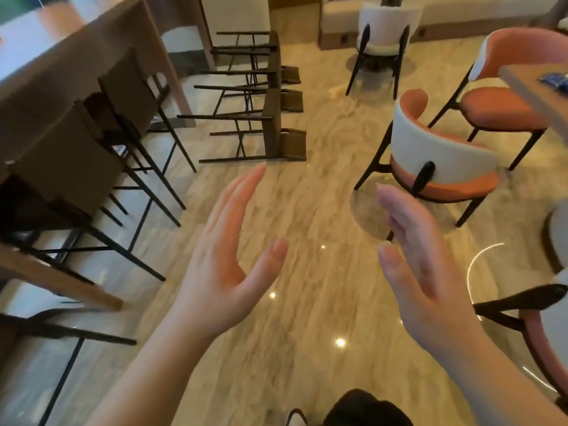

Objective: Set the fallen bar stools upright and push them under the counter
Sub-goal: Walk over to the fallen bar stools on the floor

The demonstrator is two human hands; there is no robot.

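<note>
Both hands hang nearest the lens over the polished floor [307, 210], the left hand [227, 250] and the right hand [421, 265] each with palm turned inward, fingers straight and released, grasping nothing. Beyond them lies the work: 3 fallen bar stools in a row on their sides, legs pointing toward the counter [101, 56], backrests toward the open room. Nearest of the 3 is the first fallen stool [270, 130], just ahead of the left fingertips; the second fallen stool [273, 87] and the third fallen stool [270, 50] lie close behind it, their legs seeming to overlap. I judge the step in hand to be the reach for the nearest one, and it would go best with one grip on the backrest and one on the seat edge, pivoting on the lower legs so the frame swings up away from its neighbour rather than dragging through its legs. Along the surface on the left, upright stools [123, 96] already sit tucked in, and the free slot appears to be beyond them. Room is fair down the middle, yet the orange-and-white chair [436, 155] crowds the right side, so the lift should stay tight and the push run straight at the counter.
</note>
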